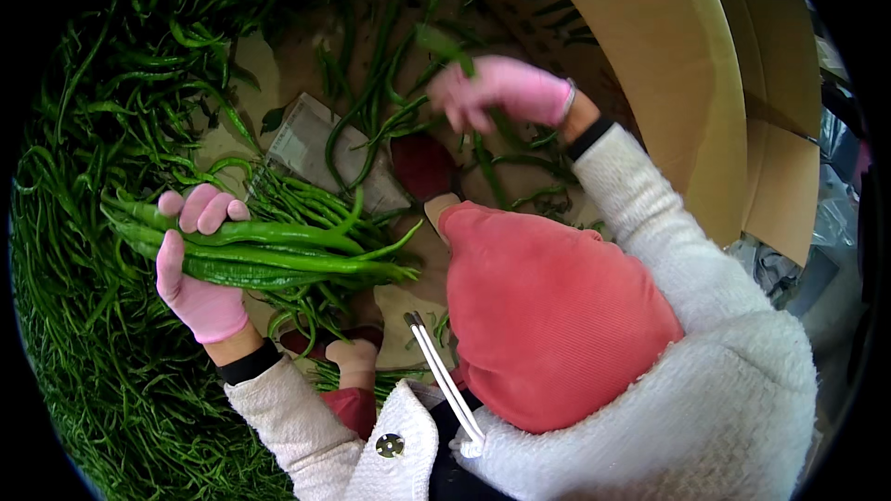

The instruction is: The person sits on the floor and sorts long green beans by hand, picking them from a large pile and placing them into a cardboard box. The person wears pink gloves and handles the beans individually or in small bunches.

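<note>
My left hand [202, 271], in a pink glove, grips a bunch of long green chili peppers [278, 254] that points to the right. Its thumb and fingers wrap around one end of the bunch. At upper centre, my right hand [501, 94], also gloved in pink, is blurred by motion. A blurred green pepper [442, 45] shows at its fingers; whether it is held or loose is unclear. Below the left hand's bunch, more long peppers [306, 202] lie in a pile. Several scattered peppers [376, 97] lie on the ground beneath the right hand.
A large heap of green peppers [76, 292] spreads along the left and top. An open cardboard box [654, 49] stands at upper right, with peppers visible inside. A flat grey printed packet [313, 132] lies on the ground near a dark red shoe [423, 163]. Clear plastic [835, 202] lies beyond the box.
</note>
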